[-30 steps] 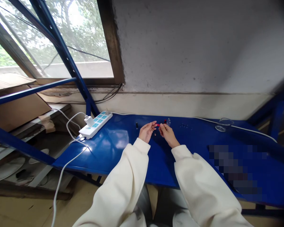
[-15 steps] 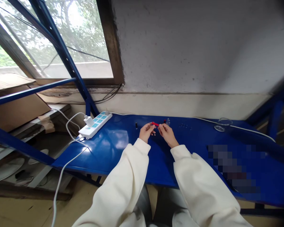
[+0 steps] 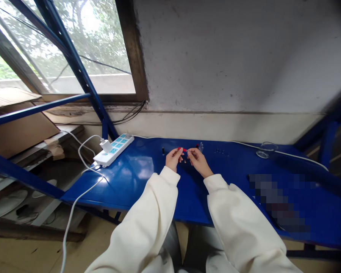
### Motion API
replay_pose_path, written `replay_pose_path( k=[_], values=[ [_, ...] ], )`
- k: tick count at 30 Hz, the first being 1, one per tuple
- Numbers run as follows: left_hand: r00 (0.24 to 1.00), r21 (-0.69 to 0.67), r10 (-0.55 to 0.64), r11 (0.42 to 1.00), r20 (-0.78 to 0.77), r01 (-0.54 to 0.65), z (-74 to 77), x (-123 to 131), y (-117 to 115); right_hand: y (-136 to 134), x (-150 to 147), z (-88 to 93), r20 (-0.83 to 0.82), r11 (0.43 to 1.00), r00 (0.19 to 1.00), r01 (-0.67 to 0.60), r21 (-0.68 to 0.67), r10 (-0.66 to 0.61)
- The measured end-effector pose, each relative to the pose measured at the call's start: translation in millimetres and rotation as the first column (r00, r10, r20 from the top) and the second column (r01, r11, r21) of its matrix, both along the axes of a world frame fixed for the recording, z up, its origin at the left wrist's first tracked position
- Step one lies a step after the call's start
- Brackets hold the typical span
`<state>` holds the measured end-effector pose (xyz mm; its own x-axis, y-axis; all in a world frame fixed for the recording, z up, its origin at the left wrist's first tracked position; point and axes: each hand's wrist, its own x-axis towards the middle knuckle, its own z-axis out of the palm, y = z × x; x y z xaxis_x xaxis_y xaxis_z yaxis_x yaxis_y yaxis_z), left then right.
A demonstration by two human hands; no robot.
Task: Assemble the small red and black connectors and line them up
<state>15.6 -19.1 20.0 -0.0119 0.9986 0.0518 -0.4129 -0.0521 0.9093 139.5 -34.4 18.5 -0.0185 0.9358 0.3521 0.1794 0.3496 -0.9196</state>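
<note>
Though details are tiny, both hands (image 3: 173, 159) (image 3: 198, 160), nearly closed, seem to pinch opposite ends of a slim red piece (image 3: 182, 149).

Wall (image 3: 216, 57): grey, dark spots, shadowed at right; pale band (image 3: 187, 126) along its base. Window (image 3: 102, 41) at upper left, brown frame (image 3: 139, 64); trees (image 3: 59, 22) and bright daylight beyond. Table (image 3: 119, 185): blue, glossy, reflecting light at left. Blue post (image 3: 75, 62) before window. Shelf (image 3: 36, 235) at far left, cluttered. Floor (image 3: 45, 259) yellowish, dark marks visible.
</note>
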Motion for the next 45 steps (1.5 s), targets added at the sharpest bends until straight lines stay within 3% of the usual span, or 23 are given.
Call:
replay_pose_path(
  k=[7, 12, 15, 18, 21, 27, 32, 45],
  values=[
    [0.994, 0.037, 0.048, 0.998, -0.099, -0.044, -0.7, 1, 0, -4, 3, 5.0, 0.247, 0.989, 0.965, 0.060, 0.133, -0.092],
    [0.965, 0.098, 0.165, 0.984, -0.203, -0.148, 1.6, 1, -1, -5, 9, 7.8, 0.520, 0.968, 0.832, 0.077, 0.238, -0.194],
    [0.952, 0.097, 0.219, 0.975, -0.216, -0.202, 4.2, 1, -3, -4, 13, 8.1, 0.608, 0.975, 0.764, 0.127, 0.185, -0.215],
    [0.946, 0.092, 0.220, 0.975, -0.239, -0.203, 5.5, 1, -4, -1, 21, 6.7, 0.671, 0.971, 0.713, 0.236, 0.042, -0.202],
    [0.946, 0.109, 0.199, 0.978, -0.256, -0.176, 4.7, 0, -5, 4, 31, 4.5, 0.697, 0.924, 0.682, 0.375, -0.074, -0.221],
    [0.960, 0.097, 0.125, 0.990, -0.249, -0.104, 2.5, 2, -6, 9, 48, 2.6, 0.696, 0.829, 0.621, 0.556, -0.067, -0.360],
    [0.963, 0.103, 0.104, 0.991, -0.247, -0.080, 3.1, 3, -6, 9, 49, 1.9, 0.724, 0.798, 0.588, 0.597, -0.087, -0.361],
    [0.967, 0.123, 0.084, 0.991, -0.240, -0.056, 0.2, 4, -6, 15, 48, -11.5, 0.757, 0.793, 0.556, 0.603, -0.083, -0.344]
  ],
)
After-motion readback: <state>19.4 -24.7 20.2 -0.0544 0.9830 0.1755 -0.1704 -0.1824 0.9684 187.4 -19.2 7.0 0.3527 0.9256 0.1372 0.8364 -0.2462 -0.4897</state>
